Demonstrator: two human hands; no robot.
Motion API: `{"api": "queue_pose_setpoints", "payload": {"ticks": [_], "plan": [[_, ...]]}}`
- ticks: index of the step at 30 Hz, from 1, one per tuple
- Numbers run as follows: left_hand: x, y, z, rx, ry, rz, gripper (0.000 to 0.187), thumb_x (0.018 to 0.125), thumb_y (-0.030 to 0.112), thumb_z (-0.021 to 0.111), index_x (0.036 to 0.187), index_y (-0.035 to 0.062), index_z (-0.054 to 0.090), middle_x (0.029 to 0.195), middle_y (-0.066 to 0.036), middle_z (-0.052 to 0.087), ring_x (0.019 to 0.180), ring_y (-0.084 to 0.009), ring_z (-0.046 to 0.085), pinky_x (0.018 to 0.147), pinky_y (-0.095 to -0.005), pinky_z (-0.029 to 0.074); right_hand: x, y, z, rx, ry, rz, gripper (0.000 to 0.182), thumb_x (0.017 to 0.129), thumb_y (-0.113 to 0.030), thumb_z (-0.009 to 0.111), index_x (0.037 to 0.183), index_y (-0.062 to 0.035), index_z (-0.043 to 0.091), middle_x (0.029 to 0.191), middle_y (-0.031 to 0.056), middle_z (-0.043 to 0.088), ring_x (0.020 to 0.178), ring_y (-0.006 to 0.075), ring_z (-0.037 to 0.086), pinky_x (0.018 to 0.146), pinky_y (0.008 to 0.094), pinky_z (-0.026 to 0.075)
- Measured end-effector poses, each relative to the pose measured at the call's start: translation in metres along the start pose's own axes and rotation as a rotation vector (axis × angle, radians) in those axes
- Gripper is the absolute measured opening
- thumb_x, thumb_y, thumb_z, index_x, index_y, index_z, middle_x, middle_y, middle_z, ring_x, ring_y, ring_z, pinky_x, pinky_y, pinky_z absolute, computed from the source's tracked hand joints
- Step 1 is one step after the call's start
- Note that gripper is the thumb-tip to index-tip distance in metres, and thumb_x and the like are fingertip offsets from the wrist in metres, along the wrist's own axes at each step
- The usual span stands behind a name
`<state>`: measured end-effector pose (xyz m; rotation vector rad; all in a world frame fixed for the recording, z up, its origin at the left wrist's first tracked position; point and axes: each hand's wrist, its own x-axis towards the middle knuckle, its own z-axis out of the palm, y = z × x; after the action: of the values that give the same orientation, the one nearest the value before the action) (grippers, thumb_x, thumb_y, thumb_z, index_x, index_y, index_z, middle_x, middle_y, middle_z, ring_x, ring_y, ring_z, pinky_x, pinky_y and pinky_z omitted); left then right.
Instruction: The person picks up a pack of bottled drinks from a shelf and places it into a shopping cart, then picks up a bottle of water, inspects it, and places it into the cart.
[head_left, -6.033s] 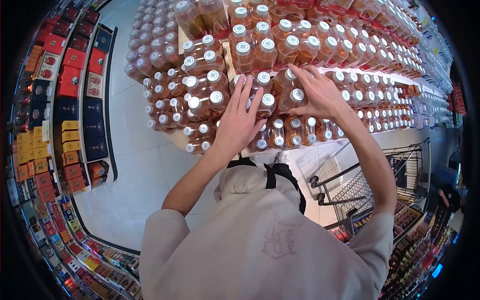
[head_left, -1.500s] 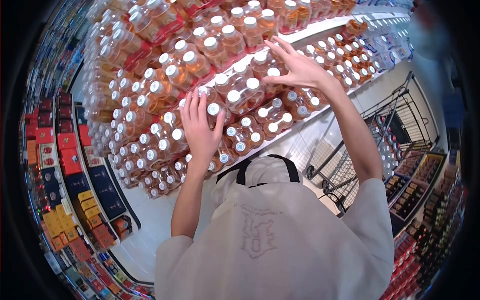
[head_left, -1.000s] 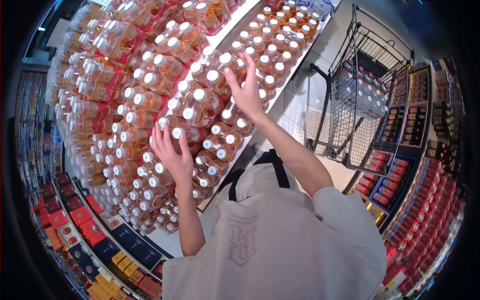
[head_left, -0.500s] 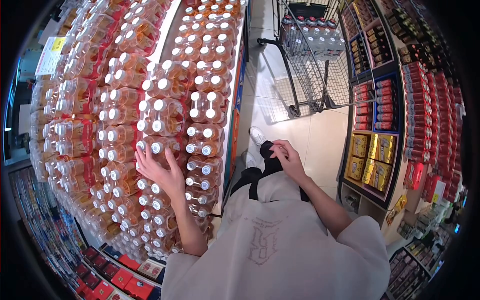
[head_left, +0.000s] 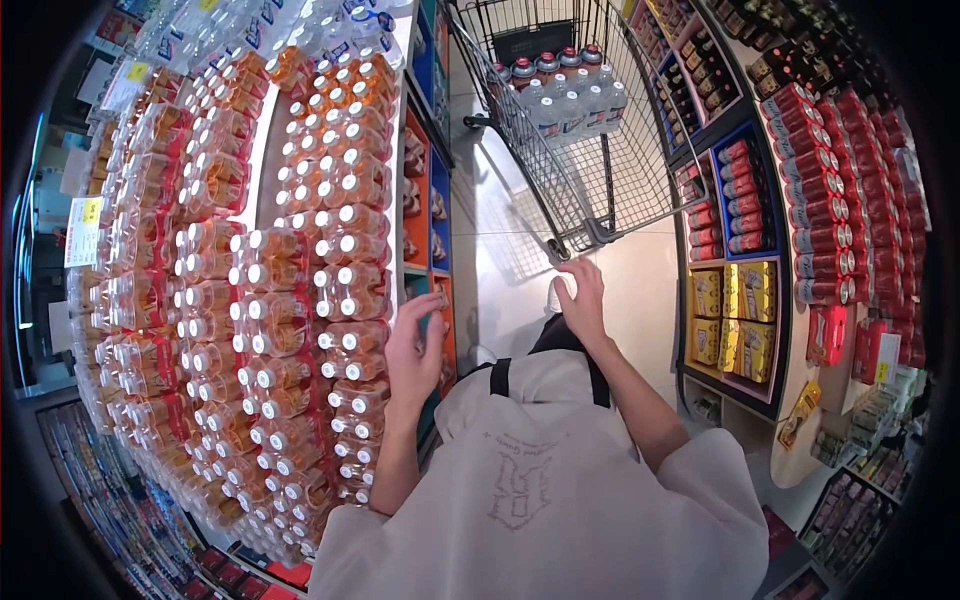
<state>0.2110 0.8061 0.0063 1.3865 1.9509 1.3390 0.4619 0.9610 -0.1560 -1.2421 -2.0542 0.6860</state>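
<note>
My left hand (head_left: 416, 345) is raised beside the right edge of the stacked amber bottle packs (head_left: 350, 290), its fingers apart and nothing between them. In front of my body, my right hand (head_left: 584, 303) hangs over the floor, thumb and fingers spread, empty. Just beyond it stands a wire shopping cart (head_left: 640, 165). Clear bottles with blue labels (head_left: 572, 112) and a row of dark bottles with red caps (head_left: 546, 63) sit inside the cart.
Right of the cart, a shelf unit holds yellow packs (head_left: 748, 320) and red can packs (head_left: 746, 200). More red cans (head_left: 820, 210) are stacked farther right. Clear water bottles (head_left: 330, 30) stand at the upper left, and a price sign (head_left: 84, 232) hangs at the left.
My left hand has moved right, away from above the bottle packs. My right hand's fingers have spread. The view has shifted, with the cart now nearer and more of the stack's far end visible.
</note>
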Motion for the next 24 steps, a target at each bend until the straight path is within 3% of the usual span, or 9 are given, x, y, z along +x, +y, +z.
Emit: {"api": "queue_pose_setpoints", "payload": {"ticks": [1, 2, 6, 8, 10, 12, 18, 20, 24], "plan": [[0.007, -0.001, 0.021, 0.055, -0.084, 0.018, 0.018, 0.101, 0.004, 0.064, 0.119, -0.0003, 0.067, 0.125, -0.016, 0.071, 0.110, -0.0291, 0.070, 0.096, -0.0336, 0.054, 0.025, 0.013, 0.003, 0.022, 0.048, 0.006, 0.029, 0.095, -0.012, 0.070, 0.123, -0.0033, 0.065, 0.123, 0.0171, 0.064, 0.132, 0.0407, 0.052, 0.114, 0.0501, 0.039], [0.009, 0.000, 0.045, -0.017, -0.156, -0.157, 0.018, 0.101, 0.005, 0.065, 0.118, 0.0012, 0.067, 0.125, -0.015, 0.070, 0.111, -0.0307, 0.070, 0.096, -0.0362, 0.055, 0.053, 0.025, 0.008, 0.046, 0.095, 0.014, 0.033, 0.094, -0.012, 0.070, 0.125, -0.0023, 0.062, 0.126, 0.0197, 0.062, 0.136, 0.0439, 0.047, 0.117, 0.0518, 0.035], [0.041, 0.019, 0.112, 0.123, -0.312, 0.039, 0.018, 0.102, 0.010, 0.065, 0.119, 0.0029, 0.068, 0.124, -0.013, 0.071, 0.113, -0.0344, 0.069, 0.096, -0.0412, 0.055, 0.129, 0.081, 0.033, -0.101, 0.035, 0.056, 0.049, 0.094, -0.012, 0.070, 0.138, -0.0005, 0.054, 0.133, 0.0236, 0.059, 0.132, 0.0413, 0.052, 0.115, 0.0534, 0.037], [0.051, 0.026, 0.137, 0.155, -0.353, 0.051, 0.019, 0.102, 0.012, 0.065, 0.119, 0.0034, 0.068, 0.123, -0.014, 0.071, 0.114, -0.0360, 0.068, 0.095, -0.0424, 0.055, 0.140, 0.125, 0.030, -0.068, -0.167, 0.106, 0.044, 0.096, -0.018, 0.067, 0.136, -0.0009, 0.057, 0.128, 0.0209, 0.064, 0.124, 0.0393, 0.059, 0.110, 0.0527, 0.042], [0.061, 0.031, 0.157, 0.162, -0.395, -0.078, 0.024, 0.103, 0.016, 0.066, 0.124, 0.0035, 0.067, 0.128, -0.014, 0.069, 0.119, -0.0354, 0.067, 0.100, -0.0402, 0.054, 0.148, 0.152, 0.022, -0.333, -0.566, -0.008, 0.040, 0.100, -0.025, 0.063, 0.132, -0.0014, 0.061, 0.120, 0.0176, 0.070, 0.116, 0.0379, 0.064, 0.104, 0.0529, 0.047], [0.072, 0.030, 0.172, 0.238, -0.409, -0.120, 0.026, 0.104, 0.018, 0.065, 0.126, 0.0043, 0.067, 0.127, -0.014, 0.069, 0.118, -0.0350, 0.067, 0.100, -0.0398, 0.054, 0.160, 0.153, 0.005, -0.298, -0.670, -0.022, 0.038, 0.101, -0.028, 0.060, 0.129, -0.0020, 0.064, 0.114, 0.0164, 0.073, 0.113, 0.0373, 0.066, 0.100, 0.0515, 0.051], [0.091, 0.022, 0.193, 0.213, -0.343, -0.263, 0.028, 0.105, 0.018, 0.064, 0.129, 0.0043, 0.066, 0.123, -0.013, 0.070, 0.113, -0.0306, 0.070, 0.096, -0.0366, 0.055, 0.171, 0.179, -0.024, -0.090, -0.668, -0.045, 0.047, 0.101, -0.029, 0.062, 0.138, 0.0015, 0.061, 0.119, 0.0231, 0.069, 0.114, 0.0414, 0.065, 0.097, 0.0502, 0.053], [0.108, 0.020, 0.194, 0.123, -0.348, -0.454, 0.029, 0.106, 0.023, 0.063, 0.129, 0.0056, 0.066, 0.118, -0.015, 0.072, 0.108, -0.0338, 0.071, 0.092, -0.0388, 0.055, 0.170, 0.194, -0.031, -0.012, -0.675, 0.021, 0.053, 0.097, -0.027, 0.068, 0.141, 0.0007, 0.060, 0.119, 0.0225, 0.071, 0.112, 0.0424, 0.066, 0.098, 0.0497, 0.053], [0.145, -0.011, 0.191, 0.091, -0.297, -0.432, 0.031, 0.106, 0.023, 0.064, 0.131, 0.0049, 0.066, 0.115, -0.015, 0.073, 0.106, -0.0295, 0.072, 0.089, -0.0359, 0.055, 0.176, 0.215, -0.059, 0.012, -0.714, 0.144, 0.057, 0.096, -0.029, 0.071, 0.148, -0.0085, 0.060, 0.129, 0.0189, 0.069, 0.121, 0.0397, 0.064, 0.103, 0.0481, 0.051]]}}
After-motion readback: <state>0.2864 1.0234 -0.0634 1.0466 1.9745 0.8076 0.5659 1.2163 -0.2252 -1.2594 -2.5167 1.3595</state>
